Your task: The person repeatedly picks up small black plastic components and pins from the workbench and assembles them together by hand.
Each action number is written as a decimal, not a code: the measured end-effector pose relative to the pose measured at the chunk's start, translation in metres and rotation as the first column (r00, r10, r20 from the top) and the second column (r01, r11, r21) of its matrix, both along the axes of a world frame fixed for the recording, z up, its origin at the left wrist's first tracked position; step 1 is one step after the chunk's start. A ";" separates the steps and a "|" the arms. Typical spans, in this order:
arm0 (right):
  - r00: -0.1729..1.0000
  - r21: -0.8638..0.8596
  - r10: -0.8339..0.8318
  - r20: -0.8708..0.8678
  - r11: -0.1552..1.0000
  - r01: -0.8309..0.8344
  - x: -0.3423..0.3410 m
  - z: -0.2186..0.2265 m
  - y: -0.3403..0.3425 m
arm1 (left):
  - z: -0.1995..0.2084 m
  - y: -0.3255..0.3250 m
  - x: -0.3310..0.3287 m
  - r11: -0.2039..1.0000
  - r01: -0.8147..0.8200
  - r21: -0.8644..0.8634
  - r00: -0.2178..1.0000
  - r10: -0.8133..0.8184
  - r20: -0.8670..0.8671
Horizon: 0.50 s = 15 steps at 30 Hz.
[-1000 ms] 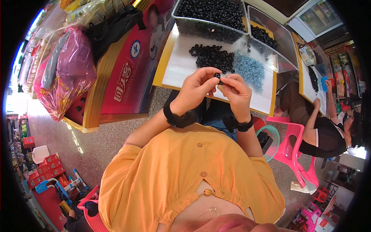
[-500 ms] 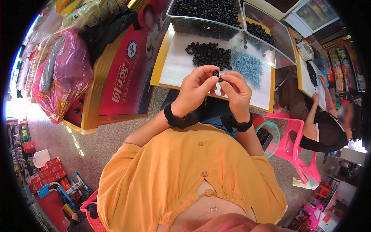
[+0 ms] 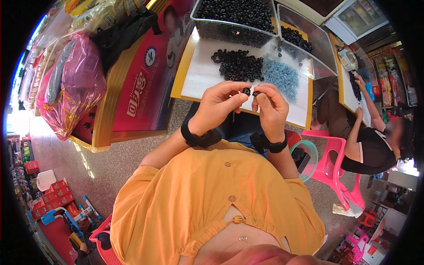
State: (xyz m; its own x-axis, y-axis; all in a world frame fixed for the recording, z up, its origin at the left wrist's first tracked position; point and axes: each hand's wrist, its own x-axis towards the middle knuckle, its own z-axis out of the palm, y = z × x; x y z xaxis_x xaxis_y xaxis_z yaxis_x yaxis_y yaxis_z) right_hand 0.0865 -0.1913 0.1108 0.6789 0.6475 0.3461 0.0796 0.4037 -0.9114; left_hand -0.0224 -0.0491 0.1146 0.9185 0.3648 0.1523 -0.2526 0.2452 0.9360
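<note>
My left hand point(image 3: 215, 105) pinches a small black ring-shaped part point(image 3: 246, 91) between thumb and fingertips. Close beside it, my right hand point(image 3: 273, 108) is closed in a pinch on a smaller dark piece point(image 3: 256, 93), mostly covered by the fingers. A narrow gap separates the two pieces. Both hands hover over the near edge of a white board with a yellow rim point(image 3: 196, 73). Just beyond my fingers lies a heap of black ring-shaped parts point(image 3: 238, 66). A pile of small clear-blue pieces point(image 3: 281, 76) spreads to its right.
A clear bin point(image 3: 229, 34) full of black parts stands at the board's far side, with another clear bin point(image 3: 324, 64) to its right. A co-worker point(image 3: 371, 148) sits at a second board on the right. A pink chair point(image 3: 333, 163) and a green basket point(image 3: 314, 161) stand nearby.
My hands have drawn slightly apart, and a gap now shows between the pieces they hold. At the right, the co-worker's arm has reached farther over the other board.
</note>
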 end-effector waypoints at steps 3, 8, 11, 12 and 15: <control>0.998 0.041 0.025 -0.049 0.999 -0.023 -0.001 0.004 -0.001 | 0.003 0.000 -0.001 0.998 -0.020 0.053 1.000 0.020 0.009; 0.998 0.058 0.030 -0.059 0.998 -0.026 -0.002 0.005 -0.003 | 0.005 -0.001 -0.002 0.995 -0.017 0.094 1.000 0.015 0.023; 1.000 0.042 0.011 0.005 0.999 -0.011 -0.002 0.007 -0.005 | 0.006 0.000 -0.002 0.991 -0.013 0.133 1.000 0.010 0.022; 0.998 0.028 -0.003 0.055 1.000 0.002 -0.003 0.007 -0.005 | 0.006 0.001 -0.002 0.987 -0.014 0.159 1.000 0.011 0.024; 0.978 -0.049 -0.053 0.202 0.997 0.064 -0.005 0.015 -0.006 | 0.009 0.001 -0.003 0.968 -0.064 0.244 0.997 0.052 0.054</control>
